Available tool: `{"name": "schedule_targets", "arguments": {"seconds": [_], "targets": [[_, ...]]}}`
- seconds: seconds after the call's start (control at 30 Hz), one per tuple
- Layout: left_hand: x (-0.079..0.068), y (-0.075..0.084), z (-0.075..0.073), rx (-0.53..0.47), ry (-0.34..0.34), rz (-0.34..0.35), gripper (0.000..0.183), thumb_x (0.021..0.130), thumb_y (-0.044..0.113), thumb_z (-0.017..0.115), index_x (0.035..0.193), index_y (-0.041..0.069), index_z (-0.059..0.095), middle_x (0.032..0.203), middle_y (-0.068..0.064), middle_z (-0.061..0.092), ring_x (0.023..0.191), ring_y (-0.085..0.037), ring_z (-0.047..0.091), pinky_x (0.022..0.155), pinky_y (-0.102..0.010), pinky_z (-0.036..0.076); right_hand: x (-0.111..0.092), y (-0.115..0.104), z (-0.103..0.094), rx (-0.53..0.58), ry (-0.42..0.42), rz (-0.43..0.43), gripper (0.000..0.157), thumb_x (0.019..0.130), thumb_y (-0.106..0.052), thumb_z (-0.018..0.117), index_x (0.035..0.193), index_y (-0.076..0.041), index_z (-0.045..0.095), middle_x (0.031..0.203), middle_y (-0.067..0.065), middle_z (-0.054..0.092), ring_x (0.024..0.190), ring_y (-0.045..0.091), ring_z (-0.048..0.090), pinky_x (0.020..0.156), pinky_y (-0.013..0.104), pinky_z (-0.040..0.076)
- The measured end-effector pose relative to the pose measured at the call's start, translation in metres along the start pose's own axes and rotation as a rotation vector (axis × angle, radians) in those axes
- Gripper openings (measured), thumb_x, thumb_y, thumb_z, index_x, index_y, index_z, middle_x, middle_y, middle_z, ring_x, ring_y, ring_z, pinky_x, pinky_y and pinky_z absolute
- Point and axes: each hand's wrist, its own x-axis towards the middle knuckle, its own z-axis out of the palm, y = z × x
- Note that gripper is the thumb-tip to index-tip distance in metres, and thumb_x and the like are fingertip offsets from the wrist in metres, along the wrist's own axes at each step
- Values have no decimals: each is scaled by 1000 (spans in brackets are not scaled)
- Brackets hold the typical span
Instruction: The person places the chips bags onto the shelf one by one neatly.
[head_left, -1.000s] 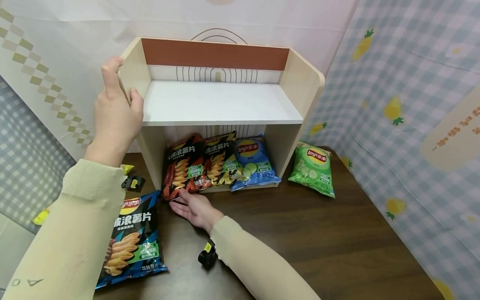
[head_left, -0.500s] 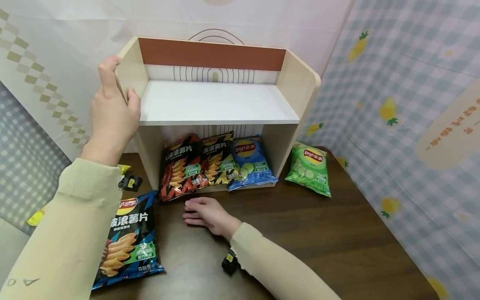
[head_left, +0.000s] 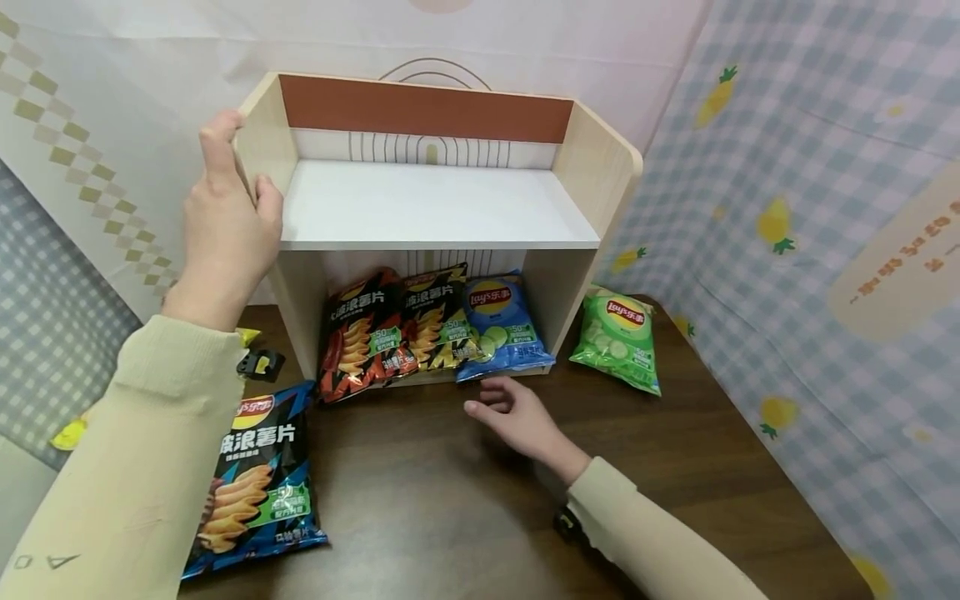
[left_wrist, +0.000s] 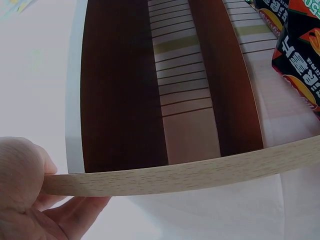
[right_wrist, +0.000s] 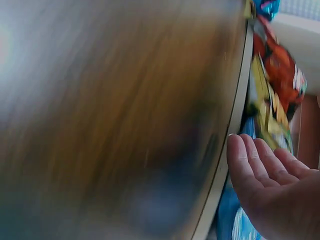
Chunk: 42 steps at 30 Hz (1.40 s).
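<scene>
My left hand (head_left: pixel 228 225) grips the upper left side panel of a small two-tier wooden shelf (head_left: pixel 442 204). In the left wrist view the panel's edge (left_wrist: pixel 165 180) runs between thumb and fingers. My right hand (head_left: pixel 521 417), fingers loosely bent and holding nothing, hovers over the table just in front of the blue chip bag (head_left: pixel 502 321). A red-and-black chip bag (head_left: pixel 363 333) and a gold-and-black chip bag (head_left: pixel 435 317) lean beside it in the lower compartment. The right wrist view has the hand (right_wrist: pixel 275 185) close to the shelf's base edge.
A large blue-and-black chip bag (head_left: pixel 262 483) lies on the dark wooden table (head_left: pixel 420 500) at the left. A green chip bag (head_left: pixel 618 337) lies right of the shelf. Patterned cloth (head_left: pixel 810 208) hangs along the right and back.
My right hand has drawn away from the red-and-black bag and moved right, to in front of the blue bag. The left hand keeps its hold on the shelf; the bags look unmoved.
</scene>
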Motion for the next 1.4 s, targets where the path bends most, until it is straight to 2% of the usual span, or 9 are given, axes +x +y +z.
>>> {"name": "schedule_targets", "arguments": {"seconds": [0.2,0.47,0.67,0.8,0.93,1.0,1.1,1.3,1.4], "targets": [[-2,-4,-3,9,-5,-17,52,96,23,37,143,31,16,124,-38,51,98,-56,56,76,-65,47,-5,12,-31,-64,87,24,74,79,-60,70,134,-12,55,121,8,63,103,17,63,83,38,53],[-5,-10,-7,7,3,-37,52,96,23,38,143,32,17,122,-38,51,99,-56,55,77,-66,46,-7,29,-62,-167,160,24,76,78,-66,66,133,-15,54,122,7,62,104,19,62,84,41,53],[-6,-11,-9,18,8,-28,52,95,22,39,143,30,17,122,-39,51,100,-57,54,77,-67,46,-11,42,-88,-214,229,10,79,79,-67,64,135,-12,51,123,9,60,106,23,60,86,44,51],[-6,-9,-8,25,17,-12,52,95,21,39,142,28,18,123,-38,51,99,-58,54,76,-68,45,-11,55,-109,-266,328,-40,77,83,-63,62,136,-10,49,126,13,58,110,27,58,88,47,49],[-6,-8,-7,20,19,-6,52,96,21,39,142,28,17,124,-38,51,99,-58,55,76,-68,45,-4,68,-134,-379,455,-69,77,86,-60,61,138,-6,47,131,17,53,117,34,51,91,52,45],[-5,-7,-7,18,14,-10,52,96,21,39,143,29,17,125,-37,51,99,-58,55,77,-68,45,1,73,-145,-425,496,-54,79,86,-60,60,139,-3,45,133,20,50,118,38,49,93,55,41],[-4,-5,-6,14,10,-12,53,96,21,39,143,30,17,126,-36,50,101,-56,55,78,-67,46,6,77,-160,-450,509,-16,83,87,-60,58,141,1,41,135,25,45,120,42,46,93,58,39],[-2,0,-3,5,2,-2,53,96,21,39,143,30,17,127,-35,50,103,-55,55,79,-66,47,11,84,-178,-437,514,58,88,89,-61,55,145,4,34,137,29,42,122,45,43,95,59,38],[-1,2,-1,3,8,6,52,96,21,39,143,30,18,127,-35,51,102,-55,56,79,-66,47,15,89,-183,-406,532,128,93,88,-65,52,147,3,30,138,28,41,124,44,41,96,59,37]]}}
